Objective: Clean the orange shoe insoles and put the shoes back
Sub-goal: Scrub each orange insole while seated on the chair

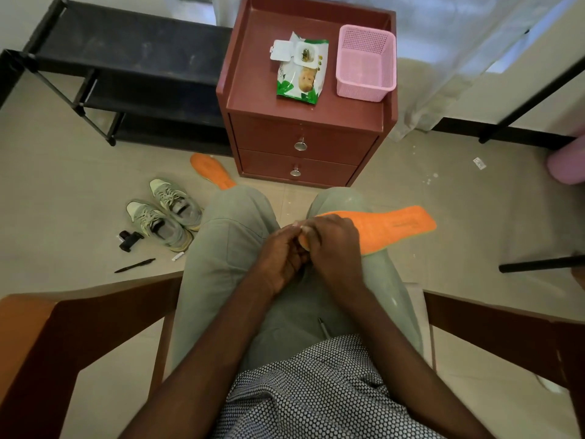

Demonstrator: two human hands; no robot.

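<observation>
**Insole on the lap, both hands bunched at one end**

While seated in a wooden-armed chair [47, 327], holding a flat orange foam insole [395, 226] across the right thigh, far end sticking out past the knee over the beige tiled floor [443, 191]. Right hand [332, 245] curled over the near end of it, fingers wrapped round the edge. Left hand [281, 255] tucked right up against the right one, fingers bent inward at that same end; something pale peeking out between the two hands, but can't tell what, or whether the left is really gripping anything.

Second orange insole [210, 169] lying on the floor by the front left corner of a reddish-brown two-drawer nightstand [300, 144], partly hidden behind the left knee. Pair of grey-green lace-up sneakers [167, 213] side by side on the floor just left of the left leg, openings showing no orange. Near them a small dark bottle-like thing [129, 240] and a black pen [134, 265].

On the nightstand top: green-and-white pack of wet wipes [300, 74] with its lid flipped open, toward the middle, and a pink plastic mesh basket [365, 63] at the right edge. Black fabric-shelved shoe rack [126, 58] standing left of the nightstand.
</observation>
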